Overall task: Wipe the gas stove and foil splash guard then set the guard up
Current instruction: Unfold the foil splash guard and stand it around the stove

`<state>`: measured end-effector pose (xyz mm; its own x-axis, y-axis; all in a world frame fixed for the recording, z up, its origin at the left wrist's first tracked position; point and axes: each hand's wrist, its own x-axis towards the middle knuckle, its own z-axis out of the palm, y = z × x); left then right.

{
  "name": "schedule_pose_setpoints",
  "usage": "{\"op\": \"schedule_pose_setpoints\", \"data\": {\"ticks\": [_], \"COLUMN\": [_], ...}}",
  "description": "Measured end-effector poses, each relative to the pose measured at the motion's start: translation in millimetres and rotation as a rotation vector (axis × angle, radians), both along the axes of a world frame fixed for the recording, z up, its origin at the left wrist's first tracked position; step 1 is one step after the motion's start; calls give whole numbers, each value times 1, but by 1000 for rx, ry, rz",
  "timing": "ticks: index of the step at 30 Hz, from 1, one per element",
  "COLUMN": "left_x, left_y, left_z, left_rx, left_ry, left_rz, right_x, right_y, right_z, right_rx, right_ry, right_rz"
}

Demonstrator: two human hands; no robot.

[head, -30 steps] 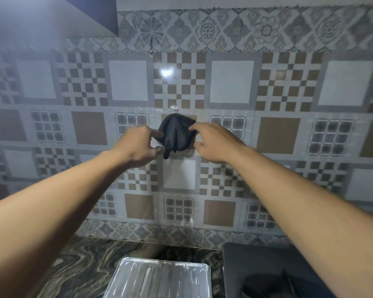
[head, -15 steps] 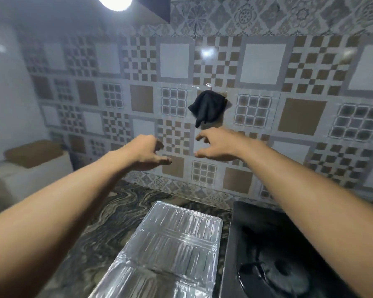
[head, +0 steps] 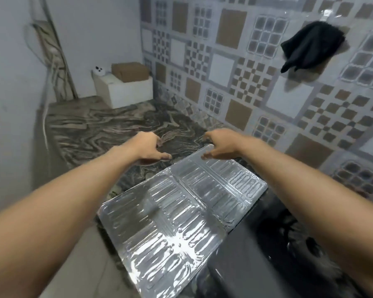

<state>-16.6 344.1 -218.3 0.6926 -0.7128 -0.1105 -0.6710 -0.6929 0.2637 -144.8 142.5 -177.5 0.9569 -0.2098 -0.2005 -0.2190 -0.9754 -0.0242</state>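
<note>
The silver foil splash guard (head: pixel 172 216) lies folded flat on the marbled counter, its right side against the black gas stove (head: pixel 274 244). My left hand (head: pixel 148 150) hovers over the counter just beyond the guard's far left corner, fingers curled and apart, holding nothing. My right hand (head: pixel 219 145) is over the guard's far edge, fingers spread, also holding nothing; whether it touches the foil I cannot tell. A black cloth (head: pixel 310 45) hangs on the tiled wall, up and to the right of both hands.
The marbled counter (head: pixel 99 127) runs back to a white wall on the left. A white box (head: pixel 125 91) with a brown box (head: pixel 129 72) on top stands in the far corner. Patterned tiles (head: pixel 246 82) cover the wall behind the stove.
Both hands let go of the black cloth, which stays hanging on the wall, and came down to the far edge of the foil guard. The view swung down and left.
</note>
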Motion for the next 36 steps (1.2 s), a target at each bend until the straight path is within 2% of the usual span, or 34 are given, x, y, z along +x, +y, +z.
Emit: {"op": "schedule_pose_setpoints", "data": {"ticks": [9,18,22,30,36], "left_x": [-9,-8,-2,33,38], "left_y": [33,38,31,16,15], "left_z": [-106,-164,-163,-137,-75], "left_rx": [142,255,235,-16,-153], "left_ry": [159,129,159,262,157], "left_rz": [193,238,337,450,392], "right_x": [54,104,120,136,134], "right_y": [-2,-6,-12,-18,-23], "right_z": [-117,-177,-189,-191,-136], "right_rx": [59,151,220,93,99], "right_ry": [213,277,340,259,-28], "right_rz": [68,153,119,138,169]}}
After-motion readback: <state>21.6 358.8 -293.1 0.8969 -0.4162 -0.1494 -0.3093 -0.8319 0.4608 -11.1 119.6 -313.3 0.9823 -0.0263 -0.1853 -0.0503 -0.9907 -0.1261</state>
